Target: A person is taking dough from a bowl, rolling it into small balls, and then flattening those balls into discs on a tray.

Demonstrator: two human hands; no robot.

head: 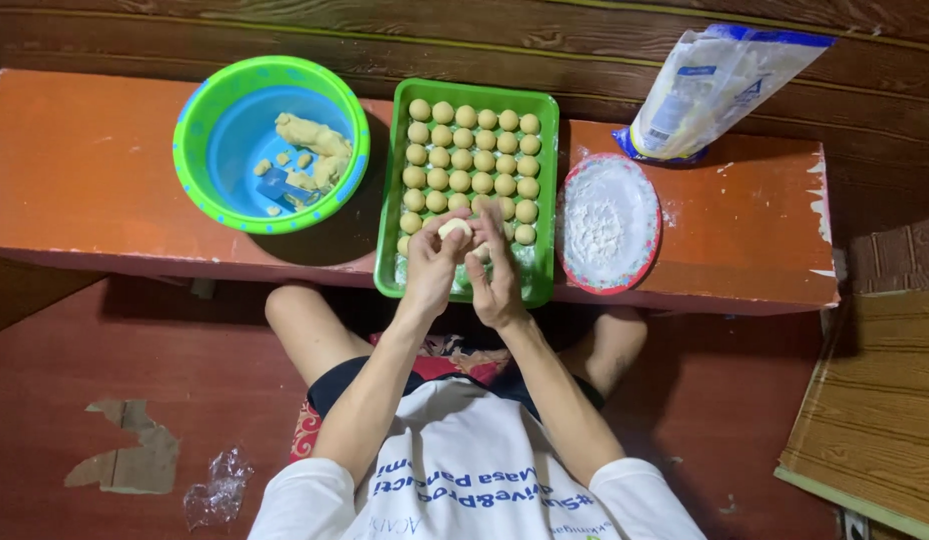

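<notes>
Head view, left hand (432, 262) and right hand (497, 272) pinching dough ball (455, 229) over green tray's (389, 240) near edge

White short-sleeved T-shirt (465, 480) with blue print — dark shorts (425, 372), red-edged, possibly patterned — bare forearms, bare knees.

Only 1 view: the head camera, worn by the seated person, looks almost straight down from close above. It faces forward over torso and knees onto the low orange desk (105, 170), with the wooden wall at the top edge.
</notes>
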